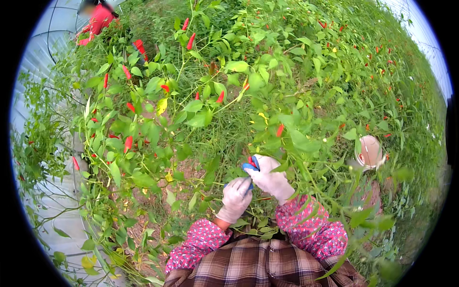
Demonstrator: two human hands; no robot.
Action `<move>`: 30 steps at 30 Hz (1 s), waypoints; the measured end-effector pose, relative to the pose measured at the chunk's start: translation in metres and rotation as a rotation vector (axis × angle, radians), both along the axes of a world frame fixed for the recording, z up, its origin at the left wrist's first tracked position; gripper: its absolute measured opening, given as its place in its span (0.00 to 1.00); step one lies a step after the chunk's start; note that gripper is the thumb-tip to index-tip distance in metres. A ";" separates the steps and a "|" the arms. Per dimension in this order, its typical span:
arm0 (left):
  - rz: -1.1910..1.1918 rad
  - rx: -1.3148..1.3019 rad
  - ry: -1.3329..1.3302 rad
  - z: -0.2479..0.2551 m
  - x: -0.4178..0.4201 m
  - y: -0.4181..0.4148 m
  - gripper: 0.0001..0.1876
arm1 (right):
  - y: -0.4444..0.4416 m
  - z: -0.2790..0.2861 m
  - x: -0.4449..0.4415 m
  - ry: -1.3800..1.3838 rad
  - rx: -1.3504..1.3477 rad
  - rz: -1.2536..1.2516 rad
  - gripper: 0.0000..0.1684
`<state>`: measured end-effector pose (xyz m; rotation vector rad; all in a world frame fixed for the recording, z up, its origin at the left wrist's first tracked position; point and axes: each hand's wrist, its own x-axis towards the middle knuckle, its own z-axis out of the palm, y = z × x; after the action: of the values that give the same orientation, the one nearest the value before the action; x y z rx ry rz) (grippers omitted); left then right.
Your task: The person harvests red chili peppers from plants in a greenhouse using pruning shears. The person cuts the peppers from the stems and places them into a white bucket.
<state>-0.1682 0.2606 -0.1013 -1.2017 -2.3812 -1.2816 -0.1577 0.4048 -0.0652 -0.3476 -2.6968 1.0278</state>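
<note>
Both of my hands wear white gloves with blue coating on the fingers. My right hand (271, 177) has a red chili pepper (252, 162) between its thumb and fingers. Just below and to its left is my left hand (235, 199), fingers curled, its tips close to the right hand. Whether the left one grips a stem is hidden. Leafy chili plants surround both hands, and a red chili (280, 130) hangs above the right one. More ripe chilies, such as a red chili (128, 143), hang on the plants to the left.
A pale bucket (371, 152) stands among the plants at right. A person in a red top (100, 19) bends over the plants at upper left. Plastic sheeting (41, 39) runs along the left side. Blurred leafy stems (344, 215) cross close before my right sleeve.
</note>
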 end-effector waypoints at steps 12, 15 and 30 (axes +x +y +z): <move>-0.215 0.174 -0.641 0.000 -0.003 0.018 0.24 | 0.028 0.002 -0.116 0.262 -1.741 0.266 0.19; -0.331 0.636 -1.248 0.007 -0.012 0.018 0.24 | 0.021 0.026 -0.128 0.170 -1.804 0.391 0.18; -0.254 1.438 -1.408 0.018 -0.035 -0.015 0.15 | 0.139 0.004 -0.083 0.293 0.118 0.310 0.25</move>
<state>-0.2032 0.2452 -0.0834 0.0380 -0.6443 -3.5405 -0.2409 0.5437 -0.0612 0.2344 -2.5724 0.9045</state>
